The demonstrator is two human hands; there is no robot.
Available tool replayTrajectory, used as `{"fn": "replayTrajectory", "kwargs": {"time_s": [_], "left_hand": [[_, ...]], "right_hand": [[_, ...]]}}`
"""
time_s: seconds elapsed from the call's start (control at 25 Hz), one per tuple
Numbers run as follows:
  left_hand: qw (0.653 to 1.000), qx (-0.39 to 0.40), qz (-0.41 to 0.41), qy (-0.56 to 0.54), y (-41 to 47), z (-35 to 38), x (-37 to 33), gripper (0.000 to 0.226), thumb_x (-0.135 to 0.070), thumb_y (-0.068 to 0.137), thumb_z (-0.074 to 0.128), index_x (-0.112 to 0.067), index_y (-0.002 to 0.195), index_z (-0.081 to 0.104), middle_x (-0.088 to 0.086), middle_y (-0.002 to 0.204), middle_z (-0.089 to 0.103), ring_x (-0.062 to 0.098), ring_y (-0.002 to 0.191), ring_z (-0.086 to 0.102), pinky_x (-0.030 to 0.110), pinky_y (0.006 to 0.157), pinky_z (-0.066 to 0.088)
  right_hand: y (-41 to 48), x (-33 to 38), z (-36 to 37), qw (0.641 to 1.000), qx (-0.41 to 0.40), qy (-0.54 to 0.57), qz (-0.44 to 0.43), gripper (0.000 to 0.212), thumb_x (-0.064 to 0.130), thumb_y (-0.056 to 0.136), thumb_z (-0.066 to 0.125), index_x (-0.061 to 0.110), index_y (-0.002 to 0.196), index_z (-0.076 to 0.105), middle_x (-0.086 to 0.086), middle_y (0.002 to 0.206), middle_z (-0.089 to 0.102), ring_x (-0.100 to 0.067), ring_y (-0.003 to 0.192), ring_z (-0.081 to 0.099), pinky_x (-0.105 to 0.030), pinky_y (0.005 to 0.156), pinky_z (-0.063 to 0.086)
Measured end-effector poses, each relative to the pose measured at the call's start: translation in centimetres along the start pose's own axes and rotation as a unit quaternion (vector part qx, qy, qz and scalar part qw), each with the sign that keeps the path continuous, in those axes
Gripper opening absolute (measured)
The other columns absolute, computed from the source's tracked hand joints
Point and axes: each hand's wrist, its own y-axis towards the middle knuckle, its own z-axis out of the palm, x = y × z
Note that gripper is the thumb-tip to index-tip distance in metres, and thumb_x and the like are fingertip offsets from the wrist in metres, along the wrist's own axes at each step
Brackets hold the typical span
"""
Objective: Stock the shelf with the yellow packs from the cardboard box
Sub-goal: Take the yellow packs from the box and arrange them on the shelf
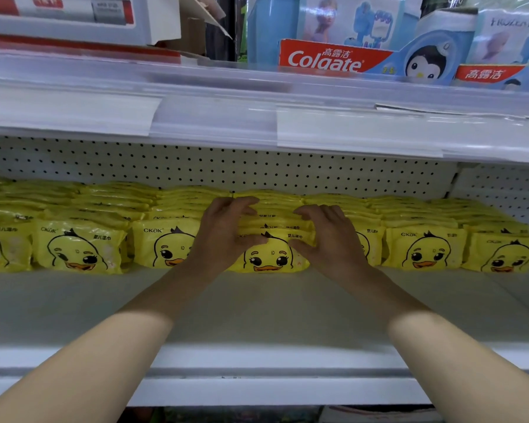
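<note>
Yellow packs (269, 258) are stood upright on the white shelf (257, 309), filed several deep in side-by-side columns towards a perforated back panel (226, 166). Each glossy pack is printed with a cartoon duck face, an orange beak and "CKAK" lettering. The middle column is clasped between the hands: the left hand (223, 236) and right hand (330, 239) are curled over its sides, with thumbs laid on the front pack. Toothpaste boxes (324, 59) are ranged on the upper shelf (257, 117).
</note>
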Motion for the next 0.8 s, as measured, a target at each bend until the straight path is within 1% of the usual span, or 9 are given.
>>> {"fn": "replayTrajectory", "kwargs": {"time_s": [0.04, 0.12, 0.2, 0.28, 0.4, 0.52, 0.6, 0.68, 0.8], "left_hand": [[0.999, 0.024, 0.011, 0.03, -0.2, -0.3, 0.3, 0.091, -0.046, 0.06, 0.087, -0.024, 0.14, 0.048, -0.005, 0.129, 0.06, 0.013, 0.132, 0.032, 0.044, 0.112, 0.03], [0.987, 0.104, 0.027, 0.122, -0.5, -0.7, 0.6, 0.118, -0.061, 0.056, 0.082, -0.026, 0.153, 0.026, -0.001, 0.155, 0.032, 0.014, 0.147, 0.008, 0.044, 0.122, 0.008], [0.958, 0.16, 0.047, 0.232, -0.2, -0.5, 1.1, 0.132, -0.075, 0.055, 0.073, -0.024, 0.157, 0.006, 0.0, 0.163, 0.006, 0.017, 0.15, -0.011, 0.042, 0.121, -0.006], [0.935, 0.188, 0.052, 0.296, 0.5, -0.2, 1.6, 0.135, -0.081, 0.056, 0.066, -0.024, 0.156, -0.004, 0.002, 0.164, -0.006, 0.021, 0.148, -0.02, 0.043, 0.121, -0.01], [0.917, 0.216, 0.043, 0.334, 1.8, 0.2, 1.8, 0.138, -0.084, 0.054, 0.064, -0.024, 0.155, -0.006, 0.003, 0.164, -0.007, 0.025, 0.148, -0.02, 0.046, 0.121, -0.008], [0.903, 0.245, 0.026, 0.352, 3.2, 0.5, 1.8, 0.141, -0.086, 0.051, 0.065, -0.023, 0.155, -0.007, 0.005, 0.164, -0.002, 0.027, 0.148, -0.018, 0.048, 0.12, -0.008], [0.898, 0.261, 0.026, 0.354, 3.5, 0.5, 1.7, 0.143, -0.086, 0.05, 0.065, -0.023, 0.155, -0.007, 0.006, 0.164, 0.0, 0.028, 0.149, -0.017, 0.049, 0.12, -0.008], [0.897, 0.263, 0.033, 0.353, 3.3, 0.2, 1.7, 0.144, -0.086, 0.049, 0.065, -0.022, 0.155, -0.007, 0.006, 0.164, 0.003, 0.028, 0.149, -0.015, 0.049, 0.12, -0.008], [0.896, 0.252, 0.031, 0.363, 2.9, 0.1, 1.4, 0.141, -0.082, 0.052, 0.069, -0.021, 0.155, -0.006, 0.007, 0.163, 0.009, 0.028, 0.15, -0.011, 0.049, 0.12, -0.007]], "right_hand": [[-0.2, 0.2, 0.0, 1.0, 0.009, -0.014, -0.011, 0.069, 0.044, 0.072, 0.083, 0.021, 0.132, 0.057, 0.0, 0.122, 0.061, -0.022, 0.117, 0.047, -0.04, 0.094, 0.043], [-0.4, 0.9, 0.3, 0.997, 0.07, -0.036, -0.023, 0.095, 0.058, 0.066, 0.081, 0.024, 0.146, 0.042, -0.002, 0.148, 0.044, -0.023, 0.14, 0.032, -0.04, 0.112, 0.03], [-0.2, 1.7, 0.9, 0.988, 0.137, -0.065, -0.028, 0.113, 0.067, 0.066, 0.076, 0.026, 0.156, 0.021, -0.002, 0.163, 0.018, -0.021, 0.152, 0.008, -0.042, 0.122, 0.011], [0.5, 2.1, 1.6, 0.98, 0.169, -0.1, -0.034, 0.121, 0.075, 0.067, 0.069, 0.027, 0.158, 0.006, -0.001, 0.166, 0.001, -0.018, 0.153, -0.006, -0.044, 0.124, 0.003], [2.1, 2.0, 2.3, 0.972, 0.187, -0.141, -0.023, 0.122, 0.074, 0.07, 0.067, 0.026, 0.158, -0.001, -0.002, 0.166, -0.004, -0.019, 0.152, -0.009, -0.046, 0.123, 0.001], [3.2, 1.7, 2.4, 0.966, 0.201, -0.163, 0.009, 0.123, 0.074, 0.069, 0.068, 0.026, 0.158, -0.002, -0.002, 0.166, -0.004, -0.019, 0.152, -0.009, -0.045, 0.123, -0.001], [3.1, 1.7, 2.3, 0.964, 0.207, -0.165, 0.006, 0.123, 0.075, 0.068, 0.068, 0.027, 0.158, 0.0, -0.002, 0.166, -0.003, -0.019, 0.153, -0.009, -0.046, 0.123, -0.002], [2.7, 1.9, 2.1, 0.964, 0.208, -0.162, -0.009, 0.126, 0.077, 0.064, 0.07, 0.029, 0.157, 0.001, -0.001, 0.166, -0.002, -0.019, 0.153, -0.009, -0.047, 0.123, -0.003], [2.5, 2.5, 2.2, 0.96, 0.204, -0.191, 0.0, 0.127, 0.076, 0.062, 0.072, 0.03, 0.157, 0.001, -0.002, 0.166, 0.001, -0.02, 0.153, -0.007, -0.047, 0.123, -0.003]]}}
